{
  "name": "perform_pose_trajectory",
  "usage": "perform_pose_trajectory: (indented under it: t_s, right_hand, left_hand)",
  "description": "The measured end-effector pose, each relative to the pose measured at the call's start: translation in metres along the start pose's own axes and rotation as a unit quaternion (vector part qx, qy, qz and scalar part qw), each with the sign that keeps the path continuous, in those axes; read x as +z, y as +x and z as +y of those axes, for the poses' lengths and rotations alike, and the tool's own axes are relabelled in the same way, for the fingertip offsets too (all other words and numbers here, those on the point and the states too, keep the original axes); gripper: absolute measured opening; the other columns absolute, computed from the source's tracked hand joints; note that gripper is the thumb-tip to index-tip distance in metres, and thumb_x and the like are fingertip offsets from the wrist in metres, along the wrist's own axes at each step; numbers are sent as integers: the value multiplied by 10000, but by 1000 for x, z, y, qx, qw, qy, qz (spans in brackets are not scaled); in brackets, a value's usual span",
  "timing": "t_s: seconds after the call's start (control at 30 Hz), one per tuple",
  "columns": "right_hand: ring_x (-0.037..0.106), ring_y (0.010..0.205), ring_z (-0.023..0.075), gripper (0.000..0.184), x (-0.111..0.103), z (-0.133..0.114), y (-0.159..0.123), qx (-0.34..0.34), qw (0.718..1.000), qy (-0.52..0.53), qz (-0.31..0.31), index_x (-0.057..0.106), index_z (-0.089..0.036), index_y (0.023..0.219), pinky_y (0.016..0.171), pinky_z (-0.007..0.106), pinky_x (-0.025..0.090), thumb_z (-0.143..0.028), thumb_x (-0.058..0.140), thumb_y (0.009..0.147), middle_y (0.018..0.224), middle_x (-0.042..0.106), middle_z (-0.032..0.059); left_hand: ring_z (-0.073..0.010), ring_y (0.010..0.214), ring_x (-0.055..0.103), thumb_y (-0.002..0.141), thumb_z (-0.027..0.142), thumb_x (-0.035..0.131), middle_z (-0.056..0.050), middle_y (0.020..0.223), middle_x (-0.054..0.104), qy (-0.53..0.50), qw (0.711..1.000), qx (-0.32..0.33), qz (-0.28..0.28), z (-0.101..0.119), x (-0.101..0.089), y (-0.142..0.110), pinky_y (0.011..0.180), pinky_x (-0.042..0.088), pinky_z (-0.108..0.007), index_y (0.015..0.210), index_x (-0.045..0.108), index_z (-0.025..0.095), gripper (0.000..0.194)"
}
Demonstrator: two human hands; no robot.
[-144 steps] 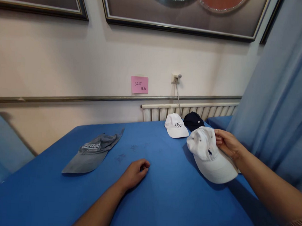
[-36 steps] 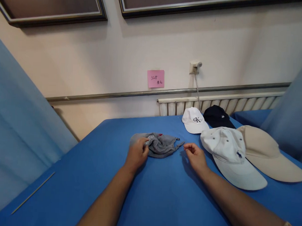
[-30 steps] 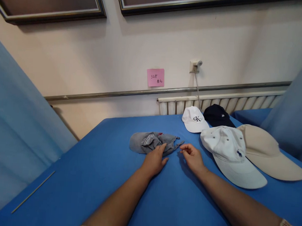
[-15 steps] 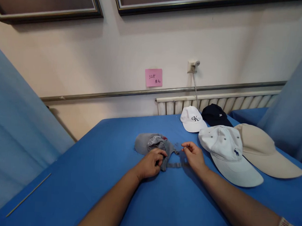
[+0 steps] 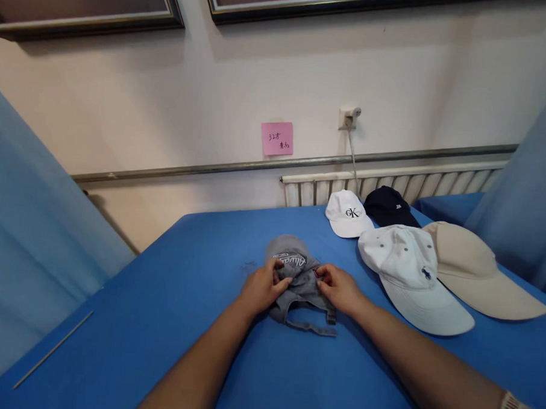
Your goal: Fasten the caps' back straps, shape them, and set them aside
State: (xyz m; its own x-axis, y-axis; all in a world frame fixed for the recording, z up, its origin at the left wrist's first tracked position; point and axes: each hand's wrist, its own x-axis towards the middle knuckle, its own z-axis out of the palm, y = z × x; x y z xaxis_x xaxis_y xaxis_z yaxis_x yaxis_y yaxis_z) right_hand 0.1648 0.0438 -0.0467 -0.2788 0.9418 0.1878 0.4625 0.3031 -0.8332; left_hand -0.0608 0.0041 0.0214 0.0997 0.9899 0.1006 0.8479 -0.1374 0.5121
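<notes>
A crumpled grey baseball cap (image 5: pixel 299 284) with white lettering lies on the blue-covered table (image 5: pixel 150 320), its brim pointing away from me. My left hand (image 5: pixel 264 285) grips the cap's left side between thumb and fingers. On the opposite side, my right hand (image 5: pixel 339 287) pinches the fabric near a small red mark. The back strap (image 5: pixel 311 330) hangs unfastened toward me, one end loose beside a small buckle (image 5: pixel 331 317).
Right of my hands sit a pale cap with a horse logo (image 5: pixel 406 264), a beige wide-brimmed hat (image 5: pixel 473 267), a white cap (image 5: pixel 347 214) and a navy cap (image 5: pixel 388 206). A thin stick (image 5: pixel 53 349) lies at left. Behind are a radiator (image 5: pixel 319 191) and wall rail (image 5: pixel 211 167).
The grey cap has turned so its brim points away and its strap faces me. My right hand has come down onto the cap's right side; my left has shifted slightly left.
</notes>
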Motion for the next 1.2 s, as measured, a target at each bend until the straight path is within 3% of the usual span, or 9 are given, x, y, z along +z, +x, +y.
perform_pose_trajectory:
  t_s: [0.17, 0.23, 0.33, 0.43, 0.53, 0.7, 0.9, 1.1, 1.2]
  right_hand:
    - [604, 768, 166, 392, -9, -12, -3, -53, 994, -77, -51, 631, -214, 1143, 722, 282, 436, -184, 645, 753, 1049, 649, 63]
    - [596, 781, 171, 326, -11, -14, -3, -70, 989, -109, -67, 656, -228, 1078, 708, 272, 411, -176, 648, 756, 1018, 654, 54]
    - [565, 708, 164, 91, -10, -16, -3, -76, 983, -152, -67, 659, -217, 850, 632, 257, 345, -175, 618, 780, 831, 651, 29]
    - [537, 635, 153, 55, -8, -16, -3, -59, 986, -152, -42, 610, -212, 761, 581, 255, 293, -185, 586, 802, 714, 633, 11]
    - [533, 587, 151, 61, -7, -14, -2, -14, 991, -132, -14, 586, -214, 754, 551, 255, 279, -219, 571, 812, 647, 628, 0]
    - [541, 562, 147, 63, -7, -5, 4, 31, 998, -46, 33, 576, -217, 738, 526, 247, 321, -240, 554, 793, 639, 634, -11]
    - [565, 620, 154, 94, -15, -14, -1, -57, 993, 92, 41, 607, -226, 838, 578, 253, 426, -284, 540, 806, 703, 632, -12]
    - [551, 610, 121, 176, -24, -36, -21, -184, 964, 17, -191, 679, -224, 839, 603, 235, 431, -135, 546, 765, 739, 635, -21]
    - [550, 650, 121, 243, -23, -33, -24, -204, 950, -27, -237, 700, -226, 875, 634, 234, 436, -90, 571, 720, 808, 630, -10]
  left_hand:
    - [-212, 761, 643, 871, 290, 541, -48, 820, 687, 76, 996, 44, 11, -2, 15, 3, 668, 440, -299, 988, 623, 190, 175]
    - [-217, 850, 640, 889, 245, 509, -65, 892, 687, 80, 993, 77, 37, -1, 19, 4, 748, 464, -319, 928, 626, 186, 137]
    - [-244, 1130, 570, 893, 182, 488, -90, 1118, 665, 70, 985, 128, 97, -2, 24, 10, 968, 427, -389, 1069, 611, 183, 215]
    - [-268, 1331, 417, 862, 142, 515, -80, 1328, 579, 62, 982, 141, 105, -9, 27, 17, 1100, 317, -466, 1269, 530, 203, 412]
    - [-253, 1227, 519, 845, 143, 531, -85, 1272, 617, 35, 988, 107, 104, -18, 26, 19, 1065, 368, -458, 1323, 489, 198, 483]
    - [-224, 1076, 590, 860, 183, 516, -71, 1104, 678, -6, 983, 135, 120, -13, 13, 7, 992, 430, -406, 1033, 633, 200, 209]
    - [-201, 957, 605, 853, 190, 518, -62, 977, 684, -41, 975, 220, -13, 18, 0, -9, 922, 452, -363, 911, 645, 201, 141]
    - [-223, 1054, 579, 771, 174, 613, -50, 1033, 681, -36, 959, 254, -122, 25, 0, -13, 993, 409, -382, 933, 672, 226, 179]
    - [-253, 1202, 514, 727, 193, 685, -51, 1150, 663, -40, 951, 264, -157, 24, 6, -14, 1075, 341, -416, 944, 696, 238, 222]
